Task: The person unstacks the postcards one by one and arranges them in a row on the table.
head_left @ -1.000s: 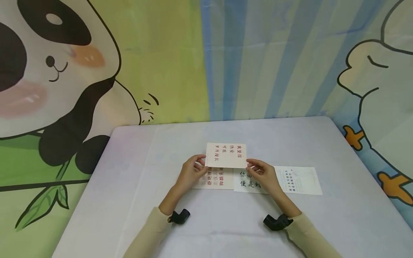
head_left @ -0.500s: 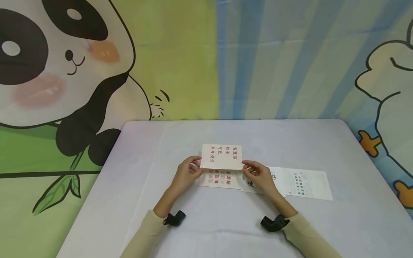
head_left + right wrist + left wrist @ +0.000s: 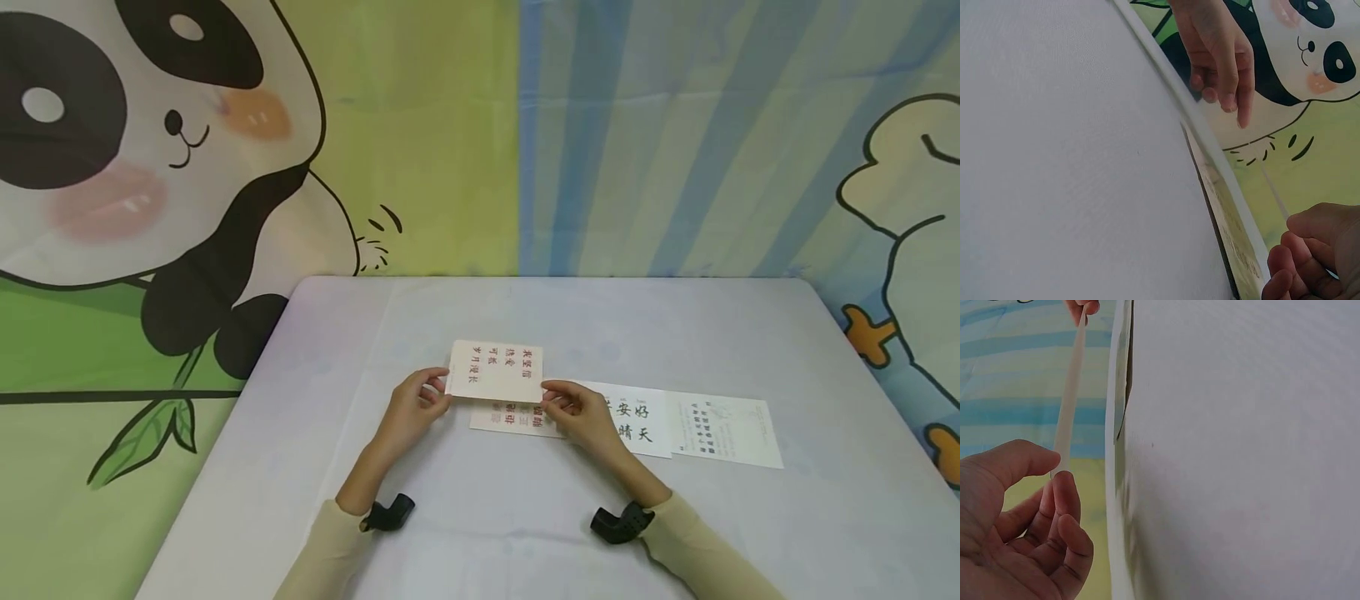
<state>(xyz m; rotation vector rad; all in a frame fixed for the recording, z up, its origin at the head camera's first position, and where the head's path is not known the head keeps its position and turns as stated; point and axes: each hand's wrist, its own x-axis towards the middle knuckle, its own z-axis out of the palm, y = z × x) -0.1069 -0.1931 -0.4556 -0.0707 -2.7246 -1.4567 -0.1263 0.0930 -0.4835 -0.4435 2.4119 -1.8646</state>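
Observation:
Both hands hold up a pale card (image 3: 497,371) with columns of red Chinese characters, raised over the table. My left hand (image 3: 411,408) pinches its left edge between thumb and fingers; my right hand (image 3: 585,417) pinches the right edge near the lower corner. The wrist views catch the card (image 3: 1069,400) almost edge-on. Beneath lies a pinkish card (image 3: 517,418) with red and grey print, its upper part hidden by the held one. To its right a white card (image 3: 647,425) with large dark characters is partly covered by my right hand. A second white card (image 3: 727,429) with small print adjoins it.
A white cloth covers the table (image 3: 480,517), whose far edge meets a backdrop (image 3: 420,150) painted with a panda and stripes. Black wrist cameras (image 3: 624,523) are strapped at both cuffs.
Both hands have carried the held card left relative to the cards on the table, uncovering more of the middle white card. The head view has also shifted. Both pinches stay on the card.

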